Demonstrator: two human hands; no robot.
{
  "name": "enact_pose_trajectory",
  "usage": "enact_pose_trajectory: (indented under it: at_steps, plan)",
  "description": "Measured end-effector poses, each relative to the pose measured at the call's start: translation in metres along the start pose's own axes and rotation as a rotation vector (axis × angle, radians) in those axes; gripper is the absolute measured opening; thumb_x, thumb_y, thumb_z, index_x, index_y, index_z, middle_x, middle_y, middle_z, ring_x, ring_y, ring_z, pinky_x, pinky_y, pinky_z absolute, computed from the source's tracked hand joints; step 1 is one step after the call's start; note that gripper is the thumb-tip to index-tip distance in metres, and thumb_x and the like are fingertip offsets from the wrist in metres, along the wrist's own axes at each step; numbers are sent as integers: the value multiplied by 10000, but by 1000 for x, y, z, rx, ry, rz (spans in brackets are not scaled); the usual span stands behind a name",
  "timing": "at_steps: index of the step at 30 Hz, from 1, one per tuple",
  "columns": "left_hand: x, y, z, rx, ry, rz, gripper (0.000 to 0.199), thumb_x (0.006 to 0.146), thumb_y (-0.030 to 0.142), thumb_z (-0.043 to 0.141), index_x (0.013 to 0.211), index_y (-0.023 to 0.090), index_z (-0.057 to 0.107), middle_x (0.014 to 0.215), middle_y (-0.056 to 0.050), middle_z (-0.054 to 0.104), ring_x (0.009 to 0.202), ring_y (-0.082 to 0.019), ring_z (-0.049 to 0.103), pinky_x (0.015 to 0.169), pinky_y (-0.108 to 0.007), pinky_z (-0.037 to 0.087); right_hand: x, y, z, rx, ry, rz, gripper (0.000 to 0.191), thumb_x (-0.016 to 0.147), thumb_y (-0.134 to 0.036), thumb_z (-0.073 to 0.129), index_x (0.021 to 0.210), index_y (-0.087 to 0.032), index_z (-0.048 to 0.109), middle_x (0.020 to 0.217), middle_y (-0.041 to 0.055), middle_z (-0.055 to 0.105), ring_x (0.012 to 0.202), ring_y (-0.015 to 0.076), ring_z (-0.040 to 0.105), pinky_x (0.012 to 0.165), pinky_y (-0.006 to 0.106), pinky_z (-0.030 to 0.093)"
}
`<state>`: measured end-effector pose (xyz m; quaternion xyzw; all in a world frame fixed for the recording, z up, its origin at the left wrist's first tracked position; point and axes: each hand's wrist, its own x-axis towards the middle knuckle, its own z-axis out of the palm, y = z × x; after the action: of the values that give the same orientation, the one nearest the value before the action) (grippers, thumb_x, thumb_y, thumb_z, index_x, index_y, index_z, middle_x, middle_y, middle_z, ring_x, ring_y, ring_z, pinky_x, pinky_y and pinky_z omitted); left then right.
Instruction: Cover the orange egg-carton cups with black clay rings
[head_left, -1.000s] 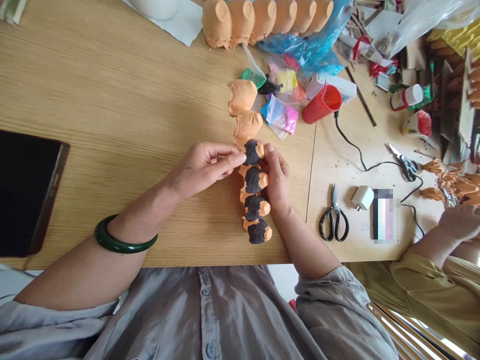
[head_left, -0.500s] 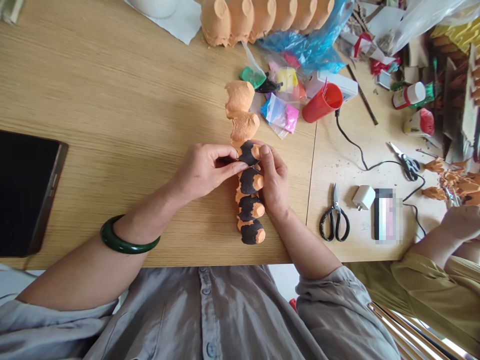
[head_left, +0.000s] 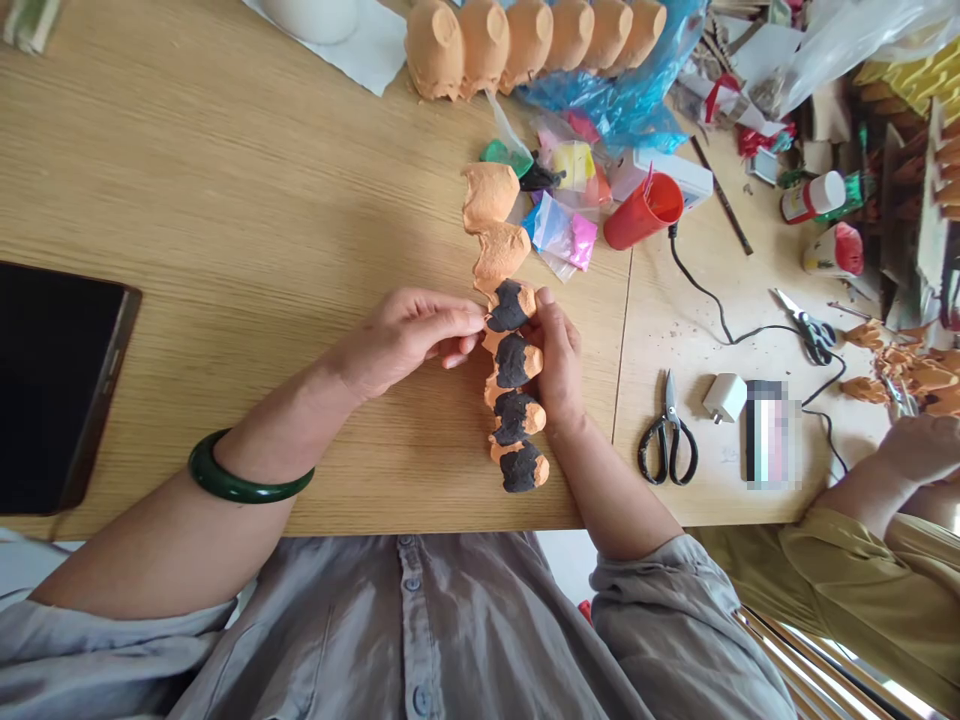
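An orange-painted egg carton strip (head_left: 501,252) stands lengthwise before me, a row of several cups. The nearer cups carry black patches (head_left: 514,360) with orange tips left showing; the two far cups are plain orange. My right hand (head_left: 561,350) grips the strip from its right side, thumb beside the topmost black-patched cup and the other fingers mostly hidden behind. At the left edge of that same cup, my left hand (head_left: 420,340) pinches the rim between thumb and forefinger, its remaining fingers curled below.
Beyond lie another orange egg carton piece (head_left: 487,45), bags of coloured clay (head_left: 559,225) and a red cup (head_left: 643,210). To the right are black-handled scissors (head_left: 669,440), a white charger (head_left: 725,398) and a co-worker's hand (head_left: 919,450). A dark tablet (head_left: 56,385) lies left.
The strip and my right hand have shifted slightly right. My left fingers have drawn back from the black patch to the strip's left edge.
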<state>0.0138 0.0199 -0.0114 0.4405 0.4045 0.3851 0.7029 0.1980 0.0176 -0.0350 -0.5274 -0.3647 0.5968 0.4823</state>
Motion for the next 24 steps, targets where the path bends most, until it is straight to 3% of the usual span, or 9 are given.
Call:
enact_pose_trajectory:
  at_steps: [8,14,17,21,24]
  plan:
    - [0,-2,0,150,31,65,462,926,507,824,628,199,649,641,-31,592,592,-131,512,526,-276,387,-6,-4,1,46,-63,-38,423,979,-693,768,1099,-290,819,1095,20,861,983,198,807,863,334,681]
    - [-2,5,0,408,44,183,508,984,456,730,584,206,542,549,12,503,548,-109,443,547,-270,358,-5,-3,2,27,-32,-36,420,944,-717,791,1086,-322,817,1007,9,837,934,208,787,844,354,683]
    - [-1,4,-1,371,45,172,473,969,439,746,598,203,570,559,12,509,552,-109,450,544,-269,350,-6,-4,3,17,-31,-26,430,946,-707,772,1095,-305,816,1042,20,840,955,202,785,862,341,679]
    - [1,-2,1,189,36,82,300,871,461,849,771,192,763,676,-7,632,587,-114,494,535,-261,372,-7,-6,3,-20,-5,-32,417,960,-680,752,1103,-294,817,1061,18,846,956,199,783,867,332,675]
    - [2,-5,5,119,94,46,293,797,454,924,826,186,808,719,-13,685,587,-100,480,520,-255,341,-9,-5,4,-26,-12,-77,378,984,-651,751,1094,-296,819,1076,18,842,990,198,779,934,336,663]
